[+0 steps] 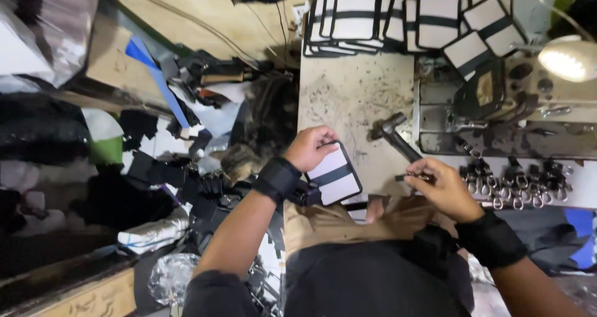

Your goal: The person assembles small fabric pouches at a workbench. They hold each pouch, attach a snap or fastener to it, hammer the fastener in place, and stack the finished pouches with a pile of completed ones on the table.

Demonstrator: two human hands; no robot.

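Observation:
My left hand (309, 148) grips a white rectangular card holder with black edging and a black band (336, 174), held at the near left corner of the worn work table (354, 93). My right hand (443, 186) pinches a small black strap piece with a metal clip (407, 177) just right of the holder. A hammer (393, 135) lies on the table between my hands, its head pointing away from me. Both wrists wear black bands.
A stack of several matching white and black holders (398, 18) is fanned along the table's far edge. A sewing machine (497, 112) with a lit lamp (569, 59) stands at right. Several black clip straps (516, 177) lie in a row. Fabric scraps (186, 137) pile at left.

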